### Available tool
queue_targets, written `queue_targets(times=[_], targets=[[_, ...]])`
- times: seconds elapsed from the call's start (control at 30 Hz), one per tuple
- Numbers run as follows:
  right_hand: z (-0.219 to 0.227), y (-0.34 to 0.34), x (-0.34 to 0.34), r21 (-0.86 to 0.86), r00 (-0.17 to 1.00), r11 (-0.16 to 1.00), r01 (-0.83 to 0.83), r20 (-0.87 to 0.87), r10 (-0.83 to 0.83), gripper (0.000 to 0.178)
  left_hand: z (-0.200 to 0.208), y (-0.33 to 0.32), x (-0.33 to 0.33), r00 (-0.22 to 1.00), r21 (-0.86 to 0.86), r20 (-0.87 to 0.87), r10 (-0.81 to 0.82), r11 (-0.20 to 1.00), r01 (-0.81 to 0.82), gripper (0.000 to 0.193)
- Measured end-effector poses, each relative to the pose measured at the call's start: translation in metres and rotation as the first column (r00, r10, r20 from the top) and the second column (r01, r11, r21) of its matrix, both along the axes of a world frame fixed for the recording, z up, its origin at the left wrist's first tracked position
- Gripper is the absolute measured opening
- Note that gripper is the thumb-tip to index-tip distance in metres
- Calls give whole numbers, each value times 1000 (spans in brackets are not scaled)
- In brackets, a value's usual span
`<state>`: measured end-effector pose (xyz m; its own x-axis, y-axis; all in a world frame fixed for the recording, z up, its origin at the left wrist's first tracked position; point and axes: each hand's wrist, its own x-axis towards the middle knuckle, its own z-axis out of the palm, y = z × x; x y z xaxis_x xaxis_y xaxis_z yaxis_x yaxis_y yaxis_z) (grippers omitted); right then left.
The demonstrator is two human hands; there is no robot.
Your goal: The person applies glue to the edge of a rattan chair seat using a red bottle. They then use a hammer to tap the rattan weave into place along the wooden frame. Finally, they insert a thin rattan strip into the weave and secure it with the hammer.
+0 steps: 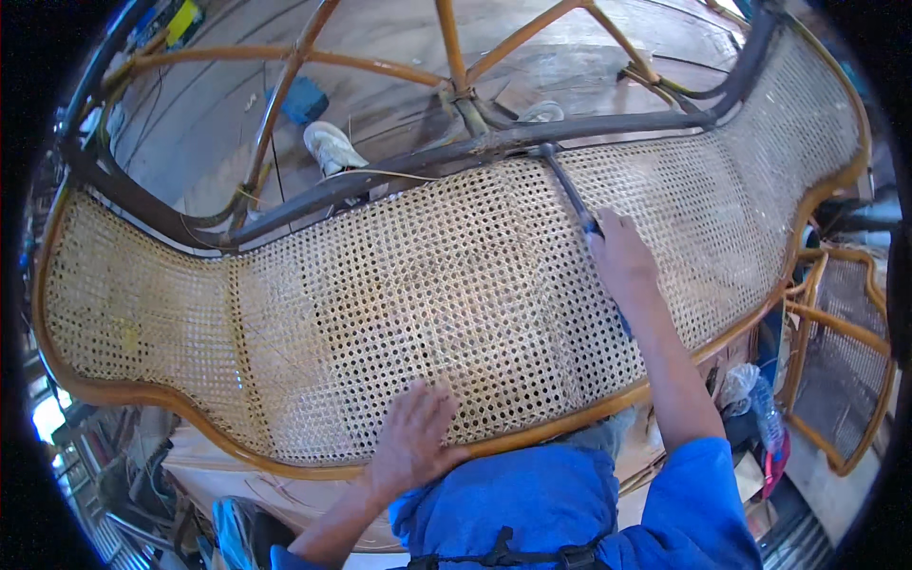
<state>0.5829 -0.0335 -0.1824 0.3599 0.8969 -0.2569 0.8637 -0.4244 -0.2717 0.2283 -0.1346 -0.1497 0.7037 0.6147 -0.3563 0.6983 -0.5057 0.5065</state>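
Note:
A long curved panel of woven cane webbing [446, 285] stretches across the view before me, framed along its near side by a brown rattan pole [541, 432]. My right hand [624, 256] grips a hammer [570, 190] by its handle. The hammer's head rests at or just over the panel's far edge, beside a dark pole [399, 171]; whether it touches cannot be made out. My left hand [415, 427] lies on the cane near the near rim, fingers stretched out, holding nothing.
Brown rattan legs and braces [451, 47] rise beyond the dark pole. On the floor lie a pale shoe [332, 149] and a blue block-like object [304, 101]. A smaller cane-and-rattan piece [841, 351] stands at right, near a clear plastic bottle [764, 408].

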Motion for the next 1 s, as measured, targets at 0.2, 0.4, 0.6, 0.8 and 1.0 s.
queue_targets(times=[0.2, 0.4, 0.6, 0.8, 1.0], targets=[[24, -38, 51, 325, 982, 933, 152, -154, -106, 32, -26, -38, 29, 973, 308, -160, -168, 928, 211, 47], [83, -179, 133, 441, 879, 762, 474, -192, -435, 25, -35, -36, 47, 964, 421, -140, -225, 868, 264, 46], [25, -331, 87, 100, 716, 709, 698, -61, -696, 25, -39, -34, 47, 960, 489, -129, -249, 826, 280, 54], [-60, -400, -1, -27, 836, 835, 549, 14, -549, 23, -18, -33, 63, 961, 378, -112, -252, 884, 275, 64], [-74, -412, -22, -110, 820, 813, 572, 49, -570, 28, -18, -27, 52, 967, 357, 7, -256, 904, 236, 62]])
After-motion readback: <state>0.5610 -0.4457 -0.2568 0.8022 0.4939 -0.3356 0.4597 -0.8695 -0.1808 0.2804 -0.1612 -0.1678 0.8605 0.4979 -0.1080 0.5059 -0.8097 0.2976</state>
